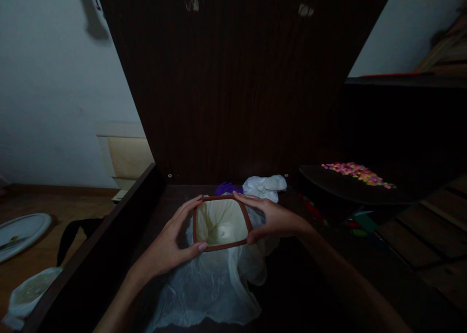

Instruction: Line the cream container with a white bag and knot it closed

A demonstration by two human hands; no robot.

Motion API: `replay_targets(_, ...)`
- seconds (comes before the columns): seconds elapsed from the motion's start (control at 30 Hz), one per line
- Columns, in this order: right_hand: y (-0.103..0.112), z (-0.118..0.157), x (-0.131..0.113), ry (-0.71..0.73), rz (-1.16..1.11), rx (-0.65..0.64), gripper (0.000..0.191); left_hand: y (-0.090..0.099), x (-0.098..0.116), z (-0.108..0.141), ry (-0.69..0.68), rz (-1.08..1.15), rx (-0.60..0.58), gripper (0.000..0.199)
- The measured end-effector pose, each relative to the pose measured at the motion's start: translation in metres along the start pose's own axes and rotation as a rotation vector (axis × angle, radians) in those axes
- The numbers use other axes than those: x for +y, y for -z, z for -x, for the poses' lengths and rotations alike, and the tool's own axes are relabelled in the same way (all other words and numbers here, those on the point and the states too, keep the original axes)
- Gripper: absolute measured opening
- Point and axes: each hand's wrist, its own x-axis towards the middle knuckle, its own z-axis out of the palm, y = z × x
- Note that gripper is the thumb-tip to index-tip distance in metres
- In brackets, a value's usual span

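A small bin, seen from above, has a brown squarish rim [222, 247] with rounded corners. A thin whitish plastic bag [204, 294] lines it and hangs loosely over the outside. My left hand [175, 243] holds the rim's left side, thumb at the near corner and fingers at the far corner. On the opposite side, my right hand [272, 219] grips the rim in the same way. The inside of the bin shows the pale liner, creased toward the bottom. The bin's outer walls are hidden by the bag.
Behind the bin lie a crumpled white bag [264, 184] and a purple item [228, 188]. A tall dark wooden panel [233, 90] rises beyond. Colourful small flowers or beads [357, 173] rest on a dark shelf at right. A white tray [25, 233] sits on the floor at left.
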Motion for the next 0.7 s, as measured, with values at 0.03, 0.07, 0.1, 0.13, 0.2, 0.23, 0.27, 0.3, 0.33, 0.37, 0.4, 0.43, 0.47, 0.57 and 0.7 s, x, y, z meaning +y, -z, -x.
replay_targets(0.03,-0.001,0.000,0.001,-0.003,-0.014,0.002,0.120,-0.001,-0.001,0.000,0.000,0.004,0.005,0.075)
replay_targets(0.07,-0.002,0.000,0.002,-0.001,-0.031,0.008,0.120,-0.002,-0.001,0.001,0.001,0.007,0.008,0.075)
replay_targets(0.1,-0.003,0.000,0.003,0.008,-0.050,0.015,0.119,-0.002,-0.002,0.001,0.002,0.008,0.013,0.075)
replay_targets(0.13,-0.004,0.000,0.004,0.023,-0.069,0.024,0.119,-0.003,-0.003,0.001,0.002,0.009,0.014,0.074)
replay_targets(0.2,-0.006,0.000,0.007,0.060,-0.097,0.034,0.117,-0.003,-0.002,0.001,0.005,0.007,0.012,0.075)
replay_targets(0.23,-0.007,0.000,0.008,0.074,-0.105,0.036,0.117,-0.003,-0.002,0.000,0.010,0.005,0.010,0.075)
replay_targets(0.27,-0.008,0.000,0.008,0.086,-0.111,0.038,0.117,-0.003,-0.001,0.000,0.017,0.002,0.008,0.075)
replay_targets(0.3,-0.009,0.000,0.008,0.094,-0.119,0.041,0.117,-0.002,0.000,0.000,0.028,-0.002,0.005,0.075)
replay_targets(0.33,-0.010,0.000,0.008,0.099,-0.131,0.043,0.117,0.000,0.002,-0.001,0.042,-0.007,0.002,0.075)
replay_targets(0.37,-0.010,0.001,0.007,0.102,-0.147,0.037,0.116,0.001,0.004,-0.001,0.059,-0.015,-0.004,0.075)
replay_targets(0.4,-0.011,0.002,0.007,0.102,-0.161,0.025,0.115,0.002,0.005,-0.001,0.074,-0.024,-0.014,0.076)
replay_targets(0.43,-0.011,0.003,0.007,0.098,-0.167,0.012,0.116,0.003,0.007,0.000,0.088,-0.033,-0.029,0.077)
replay_targets(0.47,-0.012,0.005,0.007,0.091,-0.161,0.004,0.118,0.003,0.009,0.001,0.099,-0.042,-0.040,0.080)
replay_targets(0.57,-0.013,0.010,0.009,0.076,-0.076,0.004,0.131,-0.001,0.013,0.006,0.111,-0.087,-0.031,0.100)
replay_targets(0.7,-0.015,0.018,0.012,0.108,0.117,0.009,0.120,-0.012,0.013,0.016,0.131,-0.230,0.016,0.128)
